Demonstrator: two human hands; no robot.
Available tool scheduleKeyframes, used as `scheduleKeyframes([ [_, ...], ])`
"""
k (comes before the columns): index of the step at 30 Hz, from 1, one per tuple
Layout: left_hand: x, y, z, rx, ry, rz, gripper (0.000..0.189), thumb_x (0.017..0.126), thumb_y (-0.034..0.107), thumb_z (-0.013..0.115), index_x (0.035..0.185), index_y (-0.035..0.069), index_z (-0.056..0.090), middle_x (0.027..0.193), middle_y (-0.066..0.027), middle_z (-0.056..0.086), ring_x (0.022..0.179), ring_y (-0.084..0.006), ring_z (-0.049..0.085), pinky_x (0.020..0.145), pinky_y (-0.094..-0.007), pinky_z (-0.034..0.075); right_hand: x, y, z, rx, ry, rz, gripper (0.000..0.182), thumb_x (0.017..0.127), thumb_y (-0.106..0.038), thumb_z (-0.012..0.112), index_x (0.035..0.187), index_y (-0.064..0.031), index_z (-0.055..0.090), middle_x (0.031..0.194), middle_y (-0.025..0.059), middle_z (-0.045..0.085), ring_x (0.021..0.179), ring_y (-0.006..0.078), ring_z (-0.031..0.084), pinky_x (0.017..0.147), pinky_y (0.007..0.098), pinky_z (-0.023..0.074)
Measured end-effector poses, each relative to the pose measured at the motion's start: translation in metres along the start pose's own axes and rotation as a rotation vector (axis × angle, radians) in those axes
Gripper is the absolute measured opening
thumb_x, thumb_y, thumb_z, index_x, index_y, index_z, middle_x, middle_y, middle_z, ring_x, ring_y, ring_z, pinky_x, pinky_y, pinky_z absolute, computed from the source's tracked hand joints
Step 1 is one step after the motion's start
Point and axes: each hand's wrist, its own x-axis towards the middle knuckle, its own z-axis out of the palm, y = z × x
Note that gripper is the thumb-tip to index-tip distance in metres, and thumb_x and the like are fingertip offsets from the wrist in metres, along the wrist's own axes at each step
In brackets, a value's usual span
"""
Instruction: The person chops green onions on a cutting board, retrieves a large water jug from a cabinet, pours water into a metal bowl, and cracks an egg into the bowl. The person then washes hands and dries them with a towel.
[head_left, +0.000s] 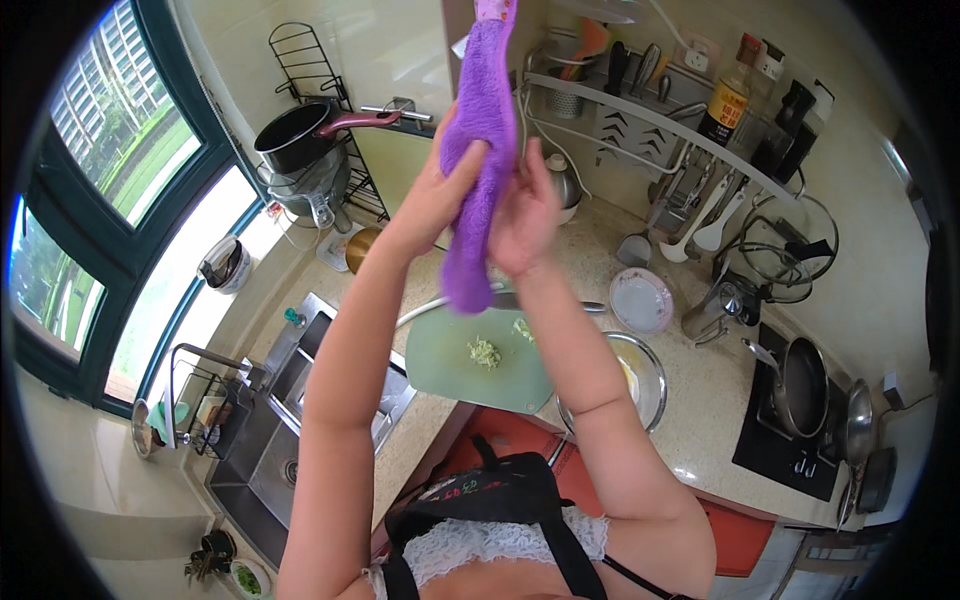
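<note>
A purple plush hand towel (480, 120) hangs down in front of me from the top of the view. My left hand (431, 195) grips it, with the thumb across its front and the fingers hidden behind. Beside its right edge is my right hand (529, 214), blurred, palm towards the cloth and fingers raised; whether it touches the cloth is hard to tell. Below the towel's loose end lies a green cutting board (442, 367) with a small heap of chopped pale-green vegetable (484, 352). A knife (592, 307) lies at the board's far edge, partly covered.
Left of the board is a steel sink (255, 469) with a faucet (171, 390). A metal bowl (652, 367) sits partly under my right forearm, near a white plate (641, 300). Farther right, a frying pan (801, 386) rests on the black cooktop (757, 442). A wall rack (637, 112) holds utensils and bottles.
</note>
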Motion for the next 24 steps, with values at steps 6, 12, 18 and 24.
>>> scheduleKeyframes([
  [6,0.031,0.001,0.015,-0.043,0.194,-0.101,0.024,0.086,0.012,0.060,0.107,0.002,0.058,0.095,-0.0034,0.061,0.083,-0.0105,0.055,0.074,-0.0258,0.045,0.028,0.018,-0.013,0.234,-0.055,0.213,0.035,0.097,-0.026,0.038,0.117,-0.0013,0.051,0.116,0.0132,0.058,0.102,0.0240,0.058,0.094,0.0369,0.0438],
  [12,0.028,-0.005,0.010,-0.128,0.164,-0.251,0.030,0.090,0.025,0.054,0.110,0.002,0.058,0.102,-0.0047,0.061,0.091,-0.0123,0.054,0.084,-0.0287,0.041,0.021,-0.043,0.020,-1.084,-0.082,0.131,0.042,0.097,-0.031,0.040,0.128,-0.0019,0.042,0.115,0.0118,0.056,0.101,0.0191,0.055,0.090,0.0310,0.0428],
  [18,0.034,-0.019,0.025,-0.816,-0.064,-0.394,0.025,0.095,0.018,0.043,0.110,0.002,0.055,0.108,-0.0087,0.059,0.103,-0.0191,0.054,0.096,-0.0318,0.039,0.051,-0.023,-0.004,-1.049,0.227,-0.398,0.026,0.092,-0.016,0.048,0.112,-0.0013,0.055,0.092,0.0098,0.061,0.075,0.0196,0.058,0.070,0.0288,0.0476],
  [24,0.040,-0.008,-0.007,-0.370,-0.202,-0.571,0.029,0.092,0.023,0.049,0.109,-0.001,0.051,0.101,-0.0096,0.059,0.099,-0.0170,0.054,0.089,-0.0235,0.041,0.068,-0.026,0.011,-1.356,0.353,-0.234,0.034,0.086,-0.017,0.048,0.114,0.0017,0.051,0.099,0.0190,0.061,0.086,0.0254,0.059,0.076,0.0373,0.0477],
])
